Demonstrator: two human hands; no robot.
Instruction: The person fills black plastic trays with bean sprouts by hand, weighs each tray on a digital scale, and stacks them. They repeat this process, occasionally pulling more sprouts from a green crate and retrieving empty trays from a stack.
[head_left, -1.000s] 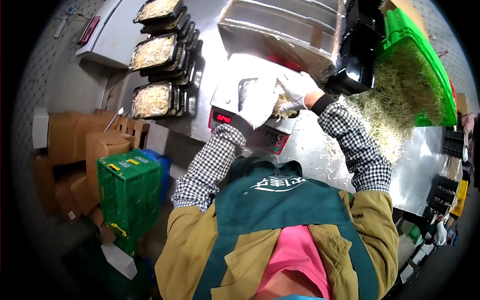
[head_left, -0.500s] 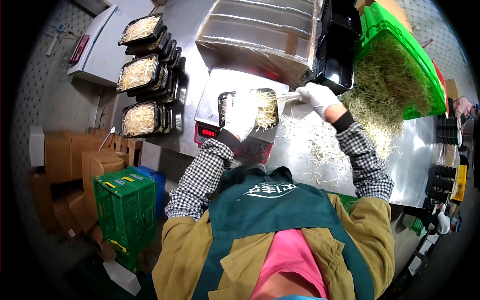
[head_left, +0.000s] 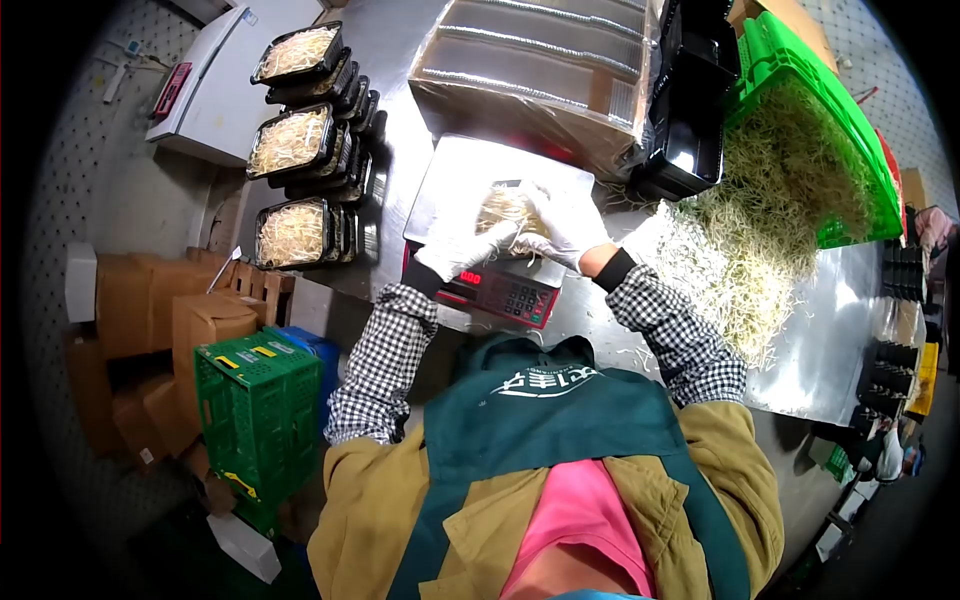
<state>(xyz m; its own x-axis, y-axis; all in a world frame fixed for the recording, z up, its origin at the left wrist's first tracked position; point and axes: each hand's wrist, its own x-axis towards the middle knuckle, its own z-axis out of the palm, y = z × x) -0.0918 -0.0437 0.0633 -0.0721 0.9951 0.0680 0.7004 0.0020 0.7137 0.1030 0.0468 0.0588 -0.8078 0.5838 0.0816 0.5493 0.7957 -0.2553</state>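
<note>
A black tray of bean sprouts [head_left: 507, 210] is between my gloved hands, over the plate of the weighing scale [head_left: 445, 190]. My left hand [head_left: 462, 240] grips its left side, with the fingers reaching across the near edge. From the right, my right hand [head_left: 568, 225] is closed round the other side, its thumb close to the sprouts. Both hands wear white gloves and cover much of the tray's rim. Below them, the scale's red display [head_left: 470, 278] is lit and shows zeros.
Stacked trays full of sprouts [head_left: 290, 140] stand on the left. A loose sprout pile [head_left: 735, 265] spills from the green crate [head_left: 800, 60] at right. Behind the scale sit a plastic-wrapped box [head_left: 530, 100] and nested black trays [head_left: 690, 150]. Green crates [head_left: 255, 410] are on the floor.
My right hand has come left from beside the sprout pile to the tray. My left hand has shifted to the tray's near left side. The scale's reading has dropped to zeros.
</note>
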